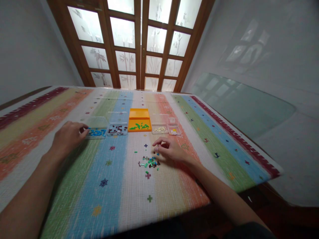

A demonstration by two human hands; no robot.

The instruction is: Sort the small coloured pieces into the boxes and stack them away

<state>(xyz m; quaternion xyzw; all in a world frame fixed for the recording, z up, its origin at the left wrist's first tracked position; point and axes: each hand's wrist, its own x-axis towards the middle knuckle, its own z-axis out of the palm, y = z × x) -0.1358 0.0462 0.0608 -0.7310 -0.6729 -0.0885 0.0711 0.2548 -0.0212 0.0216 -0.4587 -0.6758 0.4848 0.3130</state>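
Observation:
My left hand (68, 135) reaches to the clear tray of blue pieces (97, 132), fingertips pinched together at its left edge; what they hold is too small to see. My right hand (169, 149) hovers palm down with curled fingers just above and right of a loose heap of small mixed pieces (149, 162) on the striped tablecloth (119, 192). Beyond stand a clear tray of dark red pieces (117, 129), an orange tray with green pieces (139, 124), a clear tray of pale pieces (159, 128) and a small tray with yellow pieces (173, 130).
The trays stand in a row across the middle of the table. A stray green piece (135, 152) lies left of the heap. The table's right edge (249, 146) runs close to a white wall. Wooden glazed doors (139, 43) stand behind the table.

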